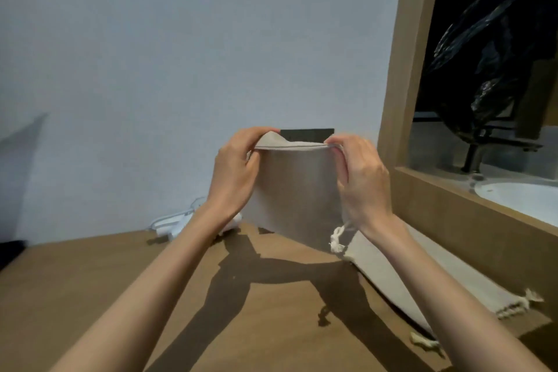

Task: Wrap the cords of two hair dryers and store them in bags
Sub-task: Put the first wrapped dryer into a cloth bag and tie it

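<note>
Brown wooden tabletop point(90, 296) runs under both forearms. A light wooden frame point(401, 69) stands to the right of the right hand, with a white basin point(519, 199) beyond it.

Beige cloth drawstring bag point(297, 190) is held up between the hands, clear of the table, mouth uppermost. Left hand point(235, 172) pinches the left end of the rim, thumb and fingers curled over the cloth. Right hand point(362, 178) pinches the right end the same way. The rim looks stretched nearly flat, so the mouth is barely parted. Contents: cannot tell.

Second beige cloth bag point(392, 275) lies flat on the table under the right forearm, tasselled end toward the viewer.

White hair dryer point(172, 225) lies on the table just behind the left wrist, partly hidden. Its white cord point(193, 205) loops loosely beside it; wrapped or not, cannot tell. No second dryer is in view.

Knotted drawstring end point(337, 240) dangles below the right wrist.

Risks, as judged:
- Pulling the rim sideways keeps the mouth shut; the dryer would then snag on entry.
- Letting go with one hand to fetch the dryer lets the bag collapse.
- The left forearm sits close to the dryer and could drag the loose cord.
- The dangling knot may catch and cinch the opening.
</note>
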{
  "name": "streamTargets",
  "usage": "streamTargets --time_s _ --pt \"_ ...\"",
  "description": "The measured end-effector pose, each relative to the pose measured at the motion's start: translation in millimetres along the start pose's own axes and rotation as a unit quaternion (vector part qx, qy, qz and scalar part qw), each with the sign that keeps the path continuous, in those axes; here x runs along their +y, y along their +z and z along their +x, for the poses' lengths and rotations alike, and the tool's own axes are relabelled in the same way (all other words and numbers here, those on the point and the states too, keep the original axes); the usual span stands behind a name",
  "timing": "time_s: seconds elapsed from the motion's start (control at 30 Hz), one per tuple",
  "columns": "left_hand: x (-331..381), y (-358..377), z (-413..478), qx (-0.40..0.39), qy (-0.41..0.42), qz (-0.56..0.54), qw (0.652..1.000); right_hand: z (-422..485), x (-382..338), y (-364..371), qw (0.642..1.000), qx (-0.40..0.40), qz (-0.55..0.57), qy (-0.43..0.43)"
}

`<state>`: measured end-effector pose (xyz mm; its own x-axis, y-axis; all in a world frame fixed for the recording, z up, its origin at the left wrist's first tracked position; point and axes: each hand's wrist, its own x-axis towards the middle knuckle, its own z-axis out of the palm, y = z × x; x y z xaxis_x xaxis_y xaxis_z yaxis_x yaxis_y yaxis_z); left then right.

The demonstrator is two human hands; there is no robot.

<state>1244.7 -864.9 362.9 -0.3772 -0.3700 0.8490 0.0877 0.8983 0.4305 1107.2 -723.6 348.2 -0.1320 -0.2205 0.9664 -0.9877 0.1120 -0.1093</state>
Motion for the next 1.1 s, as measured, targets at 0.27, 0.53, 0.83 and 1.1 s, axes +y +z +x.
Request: streamTargets --time_s 0.27,0.53,0.83,1.1 --pt "-40 -122 -99 -0.054 -0.024 0.162 0.985 -34 -80 48 0.966 -0.206 0.077 -0.136" --pt "-40 -169 -168 -0.186 -0.13 0.299 0.927 -67 -113 46 0.831 -0.498 0.249 0.003" --pt "-25 -163 -164 -0.408 -0.283 0.41 0.765 -93 -98 44 0.765 -0.601 0.208 0.1" --pt "-43 -115 -174 -0.451 -0.234 0.377 0.774 -116 -80 48 0.744 -0.666 0.059 0.004"
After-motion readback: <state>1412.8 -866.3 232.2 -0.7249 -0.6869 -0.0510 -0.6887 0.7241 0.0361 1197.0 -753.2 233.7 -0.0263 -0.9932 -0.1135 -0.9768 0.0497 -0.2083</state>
